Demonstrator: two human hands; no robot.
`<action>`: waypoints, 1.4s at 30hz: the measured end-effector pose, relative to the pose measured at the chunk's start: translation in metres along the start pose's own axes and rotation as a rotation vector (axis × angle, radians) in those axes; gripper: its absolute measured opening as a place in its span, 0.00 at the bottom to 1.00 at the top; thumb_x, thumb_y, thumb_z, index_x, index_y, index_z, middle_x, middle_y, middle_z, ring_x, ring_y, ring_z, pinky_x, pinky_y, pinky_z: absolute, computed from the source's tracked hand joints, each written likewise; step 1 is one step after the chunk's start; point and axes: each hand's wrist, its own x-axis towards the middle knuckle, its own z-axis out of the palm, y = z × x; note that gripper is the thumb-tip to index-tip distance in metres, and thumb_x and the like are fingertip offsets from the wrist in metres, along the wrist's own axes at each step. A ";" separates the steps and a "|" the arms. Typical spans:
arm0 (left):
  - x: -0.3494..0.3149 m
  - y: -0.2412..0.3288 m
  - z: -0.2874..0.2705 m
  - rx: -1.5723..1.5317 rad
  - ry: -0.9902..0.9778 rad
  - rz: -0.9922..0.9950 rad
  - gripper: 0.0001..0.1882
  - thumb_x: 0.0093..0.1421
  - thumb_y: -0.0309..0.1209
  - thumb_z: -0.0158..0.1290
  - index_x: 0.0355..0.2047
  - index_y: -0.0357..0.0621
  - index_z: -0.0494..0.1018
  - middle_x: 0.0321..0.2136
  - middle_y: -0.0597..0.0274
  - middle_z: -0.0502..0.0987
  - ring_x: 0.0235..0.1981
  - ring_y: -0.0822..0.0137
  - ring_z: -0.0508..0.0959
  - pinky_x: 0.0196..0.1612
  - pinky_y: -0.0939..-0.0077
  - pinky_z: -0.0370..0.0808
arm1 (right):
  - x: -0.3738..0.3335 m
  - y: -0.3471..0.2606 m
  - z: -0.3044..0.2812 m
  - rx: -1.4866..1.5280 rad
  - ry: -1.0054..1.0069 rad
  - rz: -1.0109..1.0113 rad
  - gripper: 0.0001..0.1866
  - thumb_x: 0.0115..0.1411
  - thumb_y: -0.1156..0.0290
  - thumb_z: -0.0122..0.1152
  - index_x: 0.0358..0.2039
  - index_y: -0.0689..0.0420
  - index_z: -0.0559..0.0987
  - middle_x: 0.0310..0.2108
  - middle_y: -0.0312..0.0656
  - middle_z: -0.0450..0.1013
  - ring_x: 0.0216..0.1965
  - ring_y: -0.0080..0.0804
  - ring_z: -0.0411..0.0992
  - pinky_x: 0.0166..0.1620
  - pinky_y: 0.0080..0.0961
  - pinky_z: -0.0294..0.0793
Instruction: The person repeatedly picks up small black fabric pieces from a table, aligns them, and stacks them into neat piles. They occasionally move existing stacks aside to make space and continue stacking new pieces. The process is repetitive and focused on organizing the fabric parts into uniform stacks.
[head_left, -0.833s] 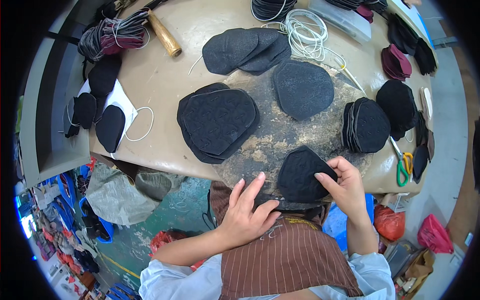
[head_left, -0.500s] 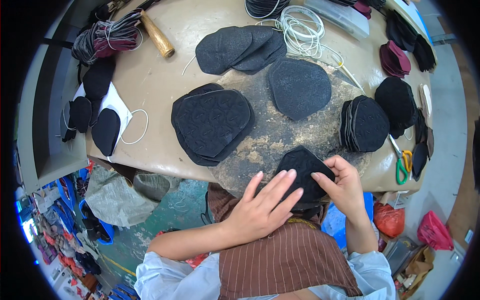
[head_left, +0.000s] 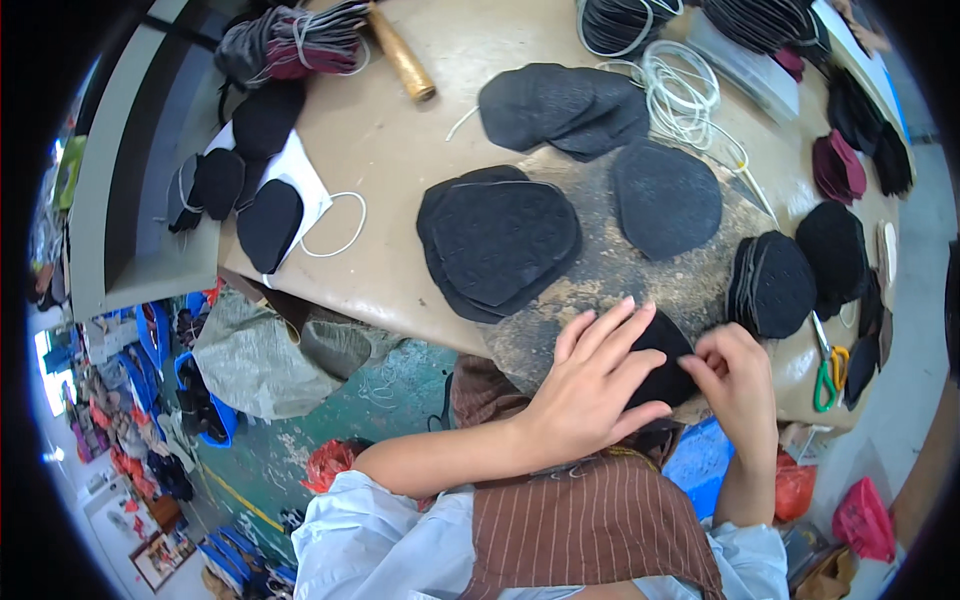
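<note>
A black fabric piece (head_left: 672, 358) with rounded corners lies on the worn board (head_left: 560, 300), at its near edge. My left hand (head_left: 600, 385) rests across the left part of it, fingers spread and stretched out. At the piece's right edge, my right hand (head_left: 738, 372) is closed, thumb and forefinger pinching the rim. Farther left on the board sits a stack of quilted black pieces (head_left: 500, 240). Beyond my hands lies a single dark grey piece (head_left: 667, 198), and a stack of smaller black pieces (head_left: 775, 285) stands to the right. My left hand hides much of the held piece.
Green- and yellow-handled scissors (head_left: 828, 380) lie at the right table edge. A wooden-handled tool (head_left: 405, 55), a coil of white cord (head_left: 680, 90) and fanned dark pieces (head_left: 560, 108) are at the back. More black pieces (head_left: 270, 225) lie at the left on white sheet.
The whole view has swung, so the table things appear farther right. My left hand now covers more of the black piece. My right hand still pinches near its right edge.
</note>
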 end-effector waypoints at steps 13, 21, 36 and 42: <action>-0.068 -0.008 -0.076 -0.512 0.551 -0.414 0.20 0.54 0.22 0.60 0.47 0.37 0.70 0.37 0.61 0.76 0.37 0.74 0.75 0.42 0.80 0.73 | 0.098 -0.075 0.048 0.024 0.123 -0.586 0.16 0.50 0.70 0.67 0.40 0.60 0.78 0.38 0.47 0.71 0.37 0.41 0.72 0.39 0.31 0.71; -0.079 -0.035 -0.113 -0.486 0.961 -0.413 0.16 0.59 0.23 0.54 0.48 0.37 0.69 0.35 0.68 0.73 0.34 0.80 0.70 0.42 0.87 0.67 | 0.115 -0.093 0.079 -0.181 0.326 -0.740 0.13 0.48 0.73 0.67 0.35 0.59 0.78 0.41 0.45 0.70 0.44 0.43 0.69 0.46 0.36 0.70; 0.002 0.010 -0.082 -0.206 0.271 0.164 0.46 0.51 0.36 0.64 0.64 0.40 0.51 0.49 0.45 0.72 0.49 0.50 0.74 0.52 0.63 0.71 | 0.011 -0.081 -0.020 0.284 -0.107 -0.285 0.07 0.50 0.81 0.66 0.30 0.63 0.77 0.25 0.35 0.72 0.27 0.17 0.70 0.31 0.14 0.68; -0.017 0.011 -0.078 -0.467 -0.018 -0.118 0.38 0.53 0.32 0.61 0.62 0.46 0.55 0.29 0.47 0.77 0.32 0.44 0.78 0.34 0.58 0.74 | 0.018 -0.051 0.004 0.934 -0.408 -0.084 0.08 0.53 0.72 0.66 0.29 0.64 0.78 0.27 0.39 0.74 0.29 0.19 0.71 0.33 0.15 0.69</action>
